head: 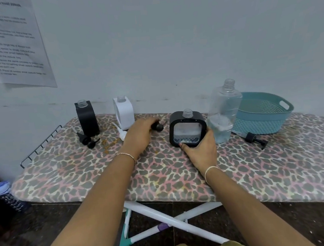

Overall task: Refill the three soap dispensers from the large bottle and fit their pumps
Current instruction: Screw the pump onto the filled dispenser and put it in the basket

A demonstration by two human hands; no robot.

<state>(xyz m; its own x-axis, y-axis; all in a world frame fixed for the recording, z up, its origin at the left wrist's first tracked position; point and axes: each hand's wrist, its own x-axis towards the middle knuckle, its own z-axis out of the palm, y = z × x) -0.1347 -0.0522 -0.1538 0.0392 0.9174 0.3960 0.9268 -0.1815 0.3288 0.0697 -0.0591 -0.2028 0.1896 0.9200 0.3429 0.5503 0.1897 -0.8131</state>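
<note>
Dispensers: three, all uncapped; black-framed dispenser [187, 129] mid-counter shows liquid low in its clear window, black dispenser [87, 117] and white dispenser [124, 112] stand by the wall, fill unclear
Progress: likely one filled, no pump fitted yet
Large bottle [224, 111]: clear plastic, open threaded neck, roughly a third full, just right of the framed dispenser
Left hand [140, 134]: fingers closed on a black pump [158, 126]
Right hand [200, 149]: fingers gripping the framed dispenser's base
Counter [259, 173]: leopard-print padded ironing board
Spare pumps: black pump by basket [255, 139], teal perforated basket [262, 112]
</note>
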